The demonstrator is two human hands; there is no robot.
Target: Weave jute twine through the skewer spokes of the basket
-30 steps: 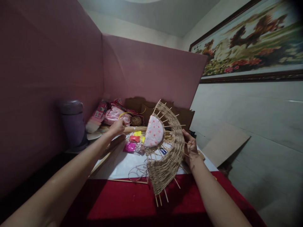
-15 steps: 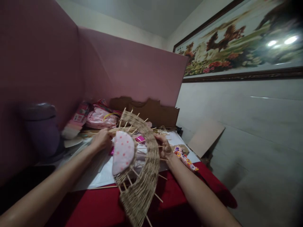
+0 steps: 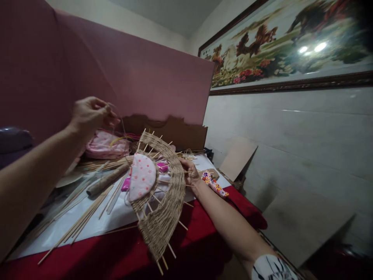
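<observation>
A half-round woven fan [image 3: 176, 186] of brown twine on thin wooden sticks stands tilted over the front of the table. White fabric with pink dots [image 3: 142, 177] covers its inner half-circle. My right hand [image 3: 190, 173] is closed around the fan's outer right edge, among the stick ends; part of the fingers is behind the weave. Up at the left, well apart from the fan, my left hand [image 3: 94, 112] is raised with thumb and fingers pinched on a thin strand of twine [image 3: 123, 127]. The strand's lower end is hard to follow.
Loose sticks [image 3: 78, 221] and a brown roll [image 3: 107, 181] lie on the white sheet [image 3: 116, 214] to the left. Behind are a pink cloth bundle [image 3: 107, 144] and torn cardboard [image 3: 175, 132]. Flower-print fabric [image 3: 215, 183] lies at right on the red-covered table [image 3: 116, 249].
My left hand has risen from beside the fan to the upper left, drawing the twine. My right hand keeps its hold on the fan. The view has shifted right.
</observation>
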